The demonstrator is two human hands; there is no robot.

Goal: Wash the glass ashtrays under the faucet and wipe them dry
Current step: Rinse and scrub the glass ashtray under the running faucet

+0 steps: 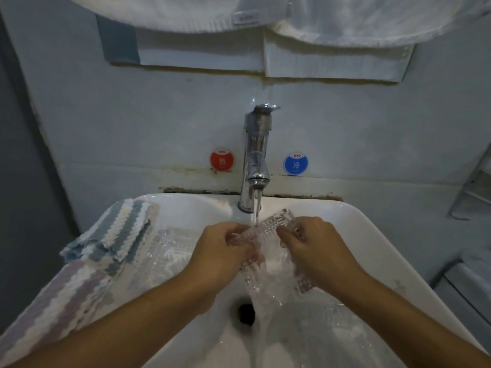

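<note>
Head view: my left hand (223,251) and right hand (316,248) each clutch the ribbed clear glass ashtray (276,251) under the chrome faucet (256,155) stream, at 12 o'clock from the drain (245,313); wet glass could slip and chip the white basin (353,235)

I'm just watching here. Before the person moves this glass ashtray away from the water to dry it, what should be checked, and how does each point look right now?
1. Both hands hold the ashtray: ok, left hand and right hand grip opposite sides.
2. Water lands on the glass: ok, the faucet stream hits it.
3. Ashtray fully rinsed: cannot tell, flowing water blurs the surface.
4. Drying cloth close by: ok, a striped cloth lies on the left edge of the sink.
5. Other ashtray left to wash: ok, a second glass ashtray rests in the basin beside the cloth.
6. Drain open: ok, no pooling visible.
</note>
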